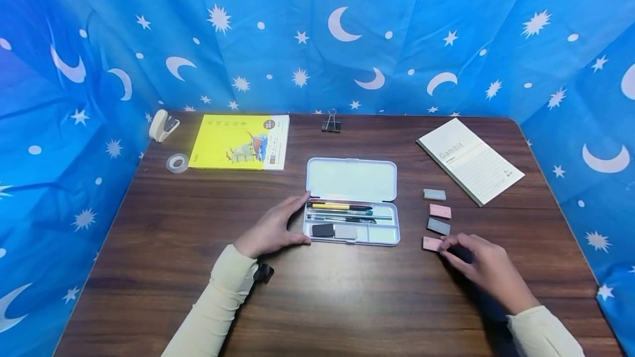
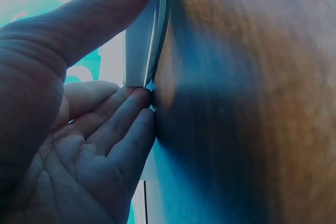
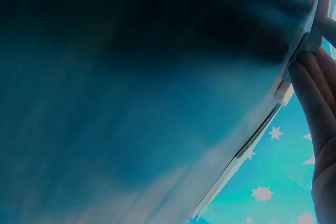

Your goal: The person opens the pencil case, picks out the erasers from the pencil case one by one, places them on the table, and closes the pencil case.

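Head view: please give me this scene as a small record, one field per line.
Left hand: touches open pencil case at its left end
Right hand: pinches pink block
Case contents: pens behind; black block, pale block in front
Right of case: four blocks in a column, pinched one included
Far side: yellow book, binder clip

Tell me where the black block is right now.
In the head view, the black block lies inside the open pencil case, at the left end of its near row, immediately left of a pale block, near the left hand.
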The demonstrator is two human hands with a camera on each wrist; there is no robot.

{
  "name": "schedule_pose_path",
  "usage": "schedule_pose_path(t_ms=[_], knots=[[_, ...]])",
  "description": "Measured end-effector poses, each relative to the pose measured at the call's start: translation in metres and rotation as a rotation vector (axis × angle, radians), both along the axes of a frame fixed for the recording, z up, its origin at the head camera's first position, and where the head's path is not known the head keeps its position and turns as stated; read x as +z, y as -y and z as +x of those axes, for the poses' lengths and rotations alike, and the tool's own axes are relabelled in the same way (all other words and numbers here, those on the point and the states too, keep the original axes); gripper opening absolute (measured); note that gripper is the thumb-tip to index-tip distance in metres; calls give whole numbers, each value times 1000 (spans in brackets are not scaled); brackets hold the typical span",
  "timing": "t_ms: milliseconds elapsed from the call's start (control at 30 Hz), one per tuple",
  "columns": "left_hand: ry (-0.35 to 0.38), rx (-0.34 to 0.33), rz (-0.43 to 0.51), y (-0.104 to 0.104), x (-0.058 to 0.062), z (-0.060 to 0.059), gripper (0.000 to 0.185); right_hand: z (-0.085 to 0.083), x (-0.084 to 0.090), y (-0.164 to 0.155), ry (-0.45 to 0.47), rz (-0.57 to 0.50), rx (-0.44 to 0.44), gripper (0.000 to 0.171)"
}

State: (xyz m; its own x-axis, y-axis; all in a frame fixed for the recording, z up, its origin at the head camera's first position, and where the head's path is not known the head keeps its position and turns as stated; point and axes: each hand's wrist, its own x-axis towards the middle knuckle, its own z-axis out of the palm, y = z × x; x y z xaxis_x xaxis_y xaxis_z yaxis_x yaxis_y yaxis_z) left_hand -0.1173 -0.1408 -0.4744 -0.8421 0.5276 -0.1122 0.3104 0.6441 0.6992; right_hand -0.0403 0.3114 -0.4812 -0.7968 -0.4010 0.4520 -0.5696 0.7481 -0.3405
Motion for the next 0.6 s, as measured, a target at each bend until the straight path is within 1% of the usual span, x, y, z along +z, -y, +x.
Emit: schedule_pose_path(t_ms=[300, 400, 600], knots=[[1, -1, -7, 0, 1, -1, 104, 0, -1, -4, -16, 31, -6, 57], [4, -1, -8, 0, 2, -1, 104, 0, -1, -4, -14, 27, -7, 57], [8, 0, -7, 0, 2, -1, 105, -2, 6, 2, -29, 17, -25, 58]])
